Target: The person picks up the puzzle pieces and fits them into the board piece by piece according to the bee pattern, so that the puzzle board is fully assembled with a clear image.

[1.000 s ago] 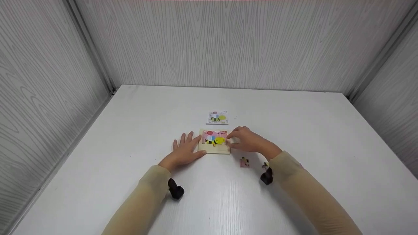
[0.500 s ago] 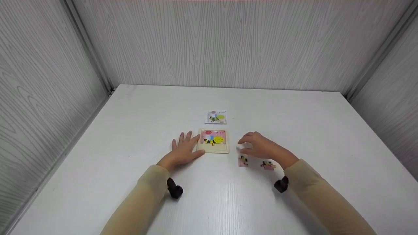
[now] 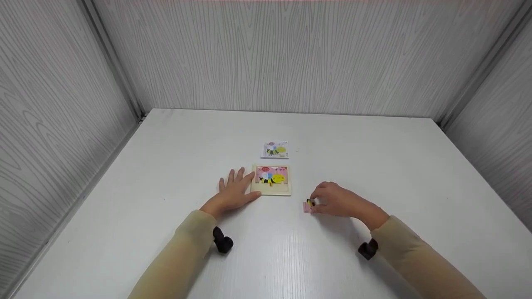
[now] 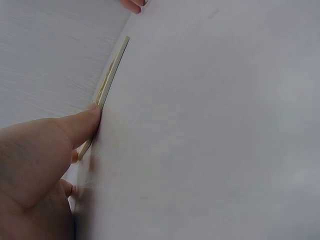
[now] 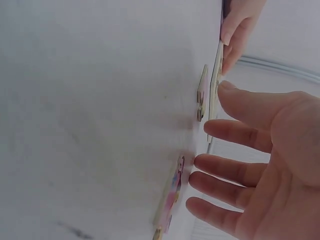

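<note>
My left hand (image 3: 233,193) lies flat with spread fingers, thumb and forefinger touching the left side of a wooden puzzle tray (image 3: 272,190). The tray's upper part shows a bee picture on pink; its lower strip is bare wood. In the left wrist view my thumb (image 4: 82,125) presses the tray's edge. My right hand (image 3: 338,200) is low over the table, thumb and fingers apart around a pink, black and yellow puzzle piece (image 3: 307,207). In the right wrist view those fingers are loosely extended, beside that piece (image 5: 202,92); another colourful piece (image 5: 172,195) lies nearer.
Behind the tray lies a small square card (image 3: 275,150) with the same bee picture. The white table (image 3: 187,141) is bounded by grey wood-grain panels (image 3: 266,58) at the back and sides. The right hand hides the second piece in the head view.
My right hand has left the tray's right edge and moved right and toward me, down to the loose puzzle piece. My left hand stays on the tray.
</note>
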The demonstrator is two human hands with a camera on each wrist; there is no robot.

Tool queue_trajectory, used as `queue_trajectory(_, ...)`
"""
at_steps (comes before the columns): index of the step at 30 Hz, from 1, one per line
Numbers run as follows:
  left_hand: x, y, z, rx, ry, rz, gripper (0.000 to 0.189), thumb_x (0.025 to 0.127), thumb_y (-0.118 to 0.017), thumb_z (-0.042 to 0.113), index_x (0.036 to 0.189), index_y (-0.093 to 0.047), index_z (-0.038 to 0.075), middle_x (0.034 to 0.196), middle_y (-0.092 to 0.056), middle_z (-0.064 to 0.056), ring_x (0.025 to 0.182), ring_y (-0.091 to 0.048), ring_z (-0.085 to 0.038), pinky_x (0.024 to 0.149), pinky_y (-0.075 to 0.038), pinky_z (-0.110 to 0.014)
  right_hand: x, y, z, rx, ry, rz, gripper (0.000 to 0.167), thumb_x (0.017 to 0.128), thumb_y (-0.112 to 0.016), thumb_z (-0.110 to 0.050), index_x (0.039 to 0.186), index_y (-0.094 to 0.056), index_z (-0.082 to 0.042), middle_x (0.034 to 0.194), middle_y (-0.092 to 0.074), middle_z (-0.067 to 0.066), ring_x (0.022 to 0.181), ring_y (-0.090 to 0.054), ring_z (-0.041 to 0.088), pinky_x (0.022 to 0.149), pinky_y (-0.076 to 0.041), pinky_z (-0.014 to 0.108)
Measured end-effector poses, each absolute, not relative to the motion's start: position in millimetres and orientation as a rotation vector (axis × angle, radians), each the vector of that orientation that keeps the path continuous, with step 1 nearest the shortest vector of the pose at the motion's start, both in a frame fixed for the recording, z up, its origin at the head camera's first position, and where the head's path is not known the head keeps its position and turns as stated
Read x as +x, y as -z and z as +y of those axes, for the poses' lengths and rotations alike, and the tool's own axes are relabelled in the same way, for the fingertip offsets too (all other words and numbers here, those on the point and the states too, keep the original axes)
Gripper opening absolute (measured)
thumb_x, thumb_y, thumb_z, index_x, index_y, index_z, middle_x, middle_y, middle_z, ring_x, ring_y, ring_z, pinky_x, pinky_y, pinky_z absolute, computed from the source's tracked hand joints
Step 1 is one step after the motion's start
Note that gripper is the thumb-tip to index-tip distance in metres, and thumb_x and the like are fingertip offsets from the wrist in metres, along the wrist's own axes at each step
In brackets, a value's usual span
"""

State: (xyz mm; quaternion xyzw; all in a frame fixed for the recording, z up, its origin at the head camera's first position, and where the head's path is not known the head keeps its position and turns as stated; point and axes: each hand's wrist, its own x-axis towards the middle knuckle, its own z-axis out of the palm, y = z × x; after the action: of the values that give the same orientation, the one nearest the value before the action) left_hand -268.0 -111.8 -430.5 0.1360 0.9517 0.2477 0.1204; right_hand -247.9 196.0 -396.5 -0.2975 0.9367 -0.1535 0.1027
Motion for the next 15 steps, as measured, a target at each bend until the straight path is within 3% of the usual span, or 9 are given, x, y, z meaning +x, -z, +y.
queue_trajectory(15, -268.6, 429.8, -112.5, 0.394, -0.762, 2.765, 0.075, 0.091, -0.048, 0.053, 0.150, -0.018, 0.019, 0.155, 0.002, -0.013, 0.139, 0.014, -0.034, 0.104, 0.012, -0.057, -239.6, 404.4, 192.9, -0.947, 0.406, 2.859, 0.018, 0.080, -0.074, -0.018, 0.094, -0.065, -0.012, 0.105, -0.055, 0.006, 0.097, -0.048, 0.024, 0.081, -0.045, 0.037)
